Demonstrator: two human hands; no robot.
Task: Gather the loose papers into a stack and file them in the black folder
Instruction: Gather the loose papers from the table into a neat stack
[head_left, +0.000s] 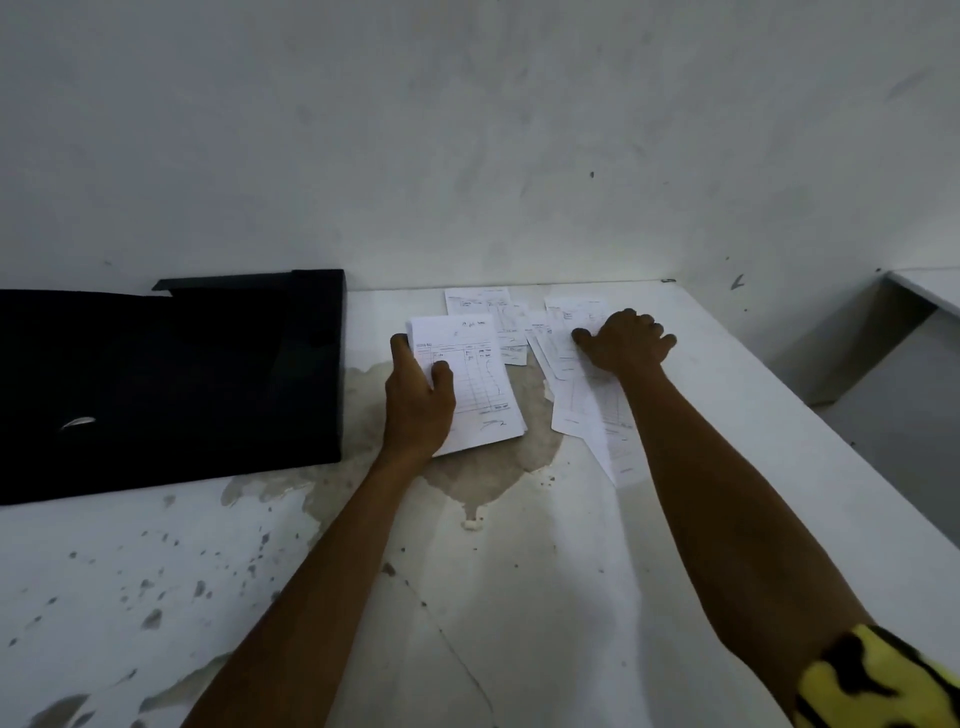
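A small stack of papers (475, 384), printed forms with handwriting on the top sheet, sits at the middle of the white table (519, 597), lifted at its left edge. To its right the loose papers (582, 410) lie fanned and overlapping. A few more of them lie flat near the wall (467, 130) behind the stack. The black folder (171, 384) lies on the left part of the table with its far edge against the wall. Its right edge is just beside the stack but not touching it. Nothing lies between the stack and the folder except bare tabletop.

Under and around the stack, a brownish patch (493, 467) shows where the white surface has peeled away. Grey flecks and chips are scattered over the near left of the table. A second pale surface (930, 288) stands apart at the far right.

The left hand (421, 400) holds the stack at its left side. The thumb presses on the top sheet and the fingers are wrapped along the left edge. The right hand (626, 340) rests palm down on the far end of the fanned sheets, knuckles raised, fingers bent and thumb stretched left. Whether it pinches a sheet or only presses cannot be told. A yellow and black sleeve (878, 680) covers the right upper arm.
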